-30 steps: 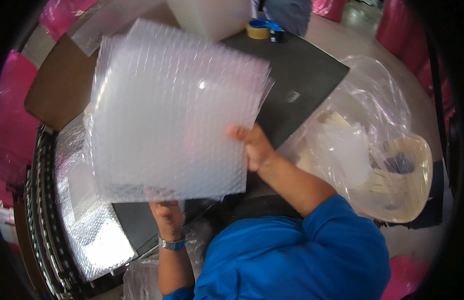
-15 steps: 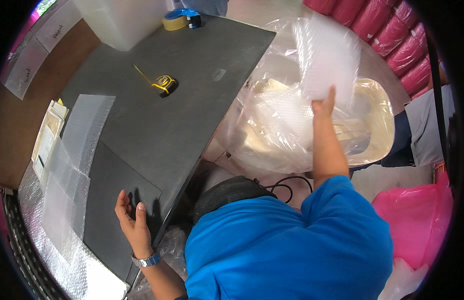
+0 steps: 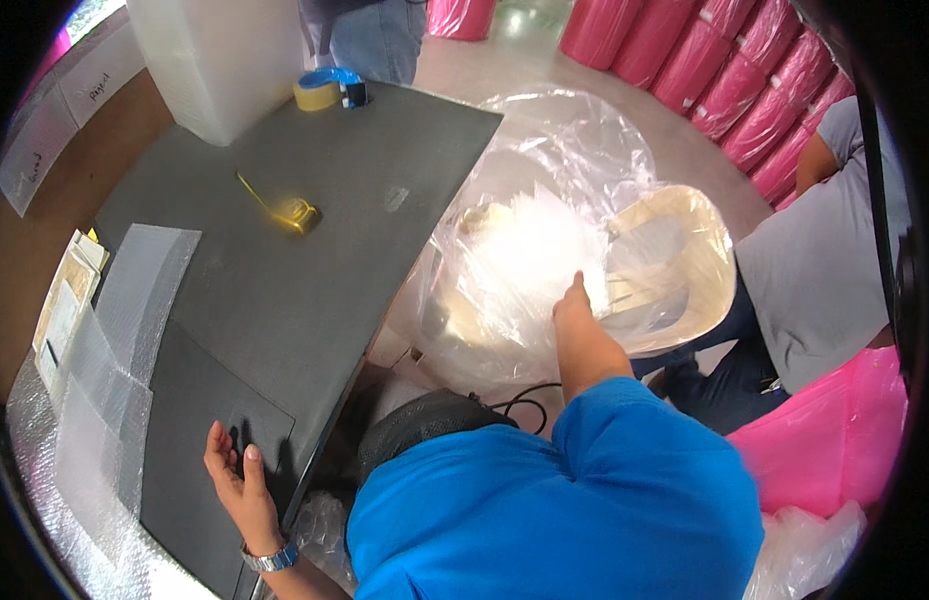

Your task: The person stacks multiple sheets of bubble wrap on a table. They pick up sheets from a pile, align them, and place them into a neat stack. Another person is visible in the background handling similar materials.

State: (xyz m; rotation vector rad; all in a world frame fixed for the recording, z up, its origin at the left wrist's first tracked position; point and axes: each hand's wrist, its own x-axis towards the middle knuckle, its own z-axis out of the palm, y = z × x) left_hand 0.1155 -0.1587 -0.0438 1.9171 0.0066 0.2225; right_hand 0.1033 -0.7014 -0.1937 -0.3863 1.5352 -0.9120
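My right hand (image 3: 575, 297) reaches over the plastic-lined bin at the right, closed on the near edge of a translucent white bubble wrap sheet (image 3: 545, 240). The sheet lies over the crumpled clear plastic bag (image 3: 600, 125), and glare washes out much of its surface. Part of the bin's cream rim (image 3: 720, 225) shows through the lining. My left hand (image 3: 240, 485), a metal watch on its wrist, is at the near edge of the dark table (image 3: 325, 260), fingers apart and holding nothing. Beside it lie overlapping bubble wrap strips (image 3: 150, 280).
A yellow tape measure (image 3: 296, 215), partly pulled out, lies on the table beyond tape rolls' near side; the tape rolls (image 3: 320, 92) sit farther back. A person in grey (image 3: 820, 270) crouches right of the bin. Pink wrapped rolls (image 3: 675, 70) line the back; pink plastic (image 3: 825, 430) is near right.
My right hand has brought the raised bubble wrap sheet down onto the plastic in the bin. My left hand stays open at the table. The view has shifted, showing more of the crouching person.
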